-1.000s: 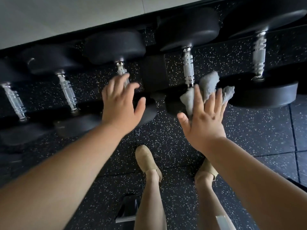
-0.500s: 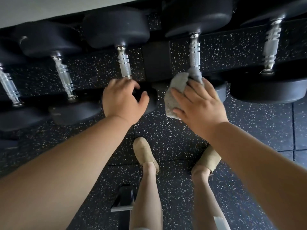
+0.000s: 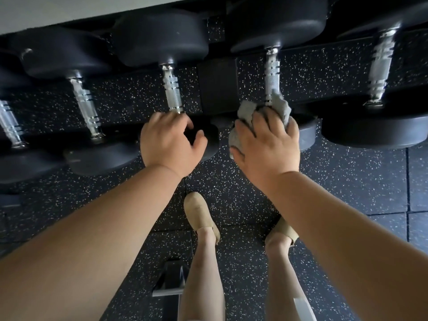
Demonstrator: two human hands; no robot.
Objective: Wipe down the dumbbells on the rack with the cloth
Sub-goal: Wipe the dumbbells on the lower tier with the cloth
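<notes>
A single head-worn camera looks steeply down and forward from above the person's arms [image 3: 104, 228]. It is close to the rack [image 3: 217, 89], with floor [image 3: 347, 181] and shoes [image 3: 199, 212] below.

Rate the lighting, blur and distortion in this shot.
Head view: dim, so the black dumbbell heads lose detail against the rack; head view: chrome handles show bright glints; head view: the far-right handle is motion-smeared, while the right hand and cloth look sharp; head view: wide-angle stretch swells the forearms near the bottom corners.
</notes>
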